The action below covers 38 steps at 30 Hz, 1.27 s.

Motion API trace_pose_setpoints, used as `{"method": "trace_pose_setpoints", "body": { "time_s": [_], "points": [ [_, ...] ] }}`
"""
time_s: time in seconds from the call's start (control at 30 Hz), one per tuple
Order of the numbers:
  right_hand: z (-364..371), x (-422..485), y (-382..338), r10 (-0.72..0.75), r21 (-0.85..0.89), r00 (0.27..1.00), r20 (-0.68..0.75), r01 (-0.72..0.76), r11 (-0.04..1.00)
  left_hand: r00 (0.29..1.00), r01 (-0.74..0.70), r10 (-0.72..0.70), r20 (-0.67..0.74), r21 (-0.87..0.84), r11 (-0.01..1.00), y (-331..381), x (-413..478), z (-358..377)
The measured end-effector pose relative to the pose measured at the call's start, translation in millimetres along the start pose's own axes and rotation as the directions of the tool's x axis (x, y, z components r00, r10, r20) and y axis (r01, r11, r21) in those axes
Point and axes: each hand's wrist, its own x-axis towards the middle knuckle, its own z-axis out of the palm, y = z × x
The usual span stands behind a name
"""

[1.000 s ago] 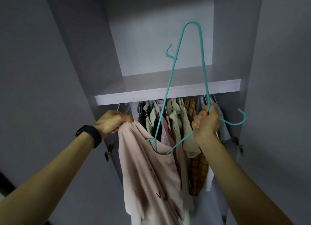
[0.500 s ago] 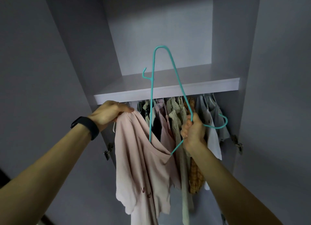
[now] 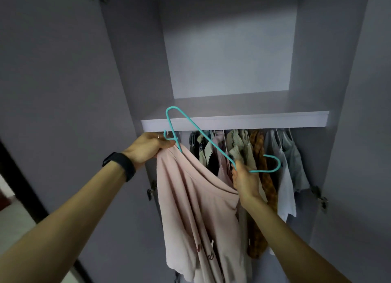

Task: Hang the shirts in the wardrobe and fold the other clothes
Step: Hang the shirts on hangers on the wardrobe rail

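The pink shirt (image 3: 190, 198) hangs in front of the open wardrobe (image 3: 342, 134). The left hand (image 3: 151, 148) has its grip pinched on the shirt's shoulder edge. The right hand (image 3: 245, 180) has its grip curled round the neck of the teal hanger (image 3: 203, 134), just under the hook. One hanger arm dips at the neckline, probably inside it, though the cloth hides the tip.

The step looks like threading the hanger. It is best to hold the neckline taut and open with the left, seat that arm fully in the shoulder, then tilt the raised arm down into the other side without stretching the collar. Hooking comes next, left of the hung clothes (image 3: 243, 151) below the shelf (image 3: 254, 120).
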Motion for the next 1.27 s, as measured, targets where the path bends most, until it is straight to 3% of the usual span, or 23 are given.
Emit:
{"method": "trace_pose_setpoints", "body": {
  "time_s": [0.13, 0.27, 0.5, 0.67, 0.73, 0.77, 0.83, 0.87, 1.03, 1.1, 1.17, 1.2, 1.27],
  "points": [
    [-16.3, 3.5, -4.8, -0.062, -0.200, 0.998, -0.017, 0.058, 0.978, 0.996, -0.005, 0.009, -0.086, 0.042, 0.999, -13.3, -3.0, -5.3],
    [-25.7, 9.6, -10.5, -0.137, -0.392, 0.987, 0.078, 0.157, 0.906, 0.975, -0.012, 0.030, -0.220, 0.084, 0.996, -22.5, 2.7, -11.6],
    [-34.9, 14.7, -21.6, -0.273, -0.631, 0.950, 0.152, 0.306, 0.713, 0.911, -0.020, 0.093, -0.402, 0.182, 0.983, -23.7, 4.5, -4.8],
    [-38.2, 22.2, -40.8, -0.244, -0.747, 0.943, 0.227, 0.329, 0.578, 0.884, -0.036, 0.194, -0.425, 0.351, 0.936, -24.4, 3.6, 0.7],
    [-36.3, 18.1, -45.8, -0.204, -0.836, 0.937, 0.284, 0.346, 0.425, 0.875, -0.061, 0.232, -0.425, 0.380, 0.923, -24.5, 2.9, -1.4],
    [-33.5, 14.5, -46.0, -0.205, -0.883, 0.923, 0.327, 0.375, 0.282, 0.873, -0.068, 0.238, -0.427, 0.375, 0.924, -24.1, 3.7, -2.2],
    [-26.5, 4.7, -41.6, -0.235, -0.902, 0.886, 0.399, 0.426, 0.074, 0.879, -0.076, 0.253, -0.405, 0.404, 0.911, -20.8, 7.9, -2.4],
    [-21.5, 0.6, -40.9, -0.242, -0.886, 0.866, 0.437, 0.461, 0.053, 0.884, -0.084, 0.265, -0.385, 0.427, 0.901, -19.8, 9.5, -2.4],
    [13.2, 3.3, -80.6, -0.298, -0.791, 0.801, 0.520, 0.583, 0.186, 0.940, -0.220, 0.320, -0.117, 0.509, 0.832, -24.4, 11.2, 4.3],
    [29.7, -1.6, -90.9, -0.218, -0.787, 0.775, 0.593, 0.615, 0.045, 0.940, -0.279, 0.336, -0.061, 0.430, 0.859, -24.1, 10.4, 10.7],
    [44.2, -7.7, -88.5, 0.002, -0.758, 0.767, 0.641, 0.634, -0.150, 0.942, -0.300, 0.335, -0.023, 0.391, 0.870, -23.6, 11.0, 15.1],
    [48.9, -8.8, -87.9, 0.060, -0.750, 0.767, 0.639, 0.639, -0.171, 0.948, -0.297, 0.319, 0.012, 0.398, 0.868, -25.5, 11.5, 15.7],
    [56.3, -4.4, -95.8, 0.003, -0.774, 0.775, 0.632, 0.632, -0.050, 0.958, -0.285, 0.269, 0.097, 0.376, 0.881, -32.7, 12.3, 14.5]
  ]
}}
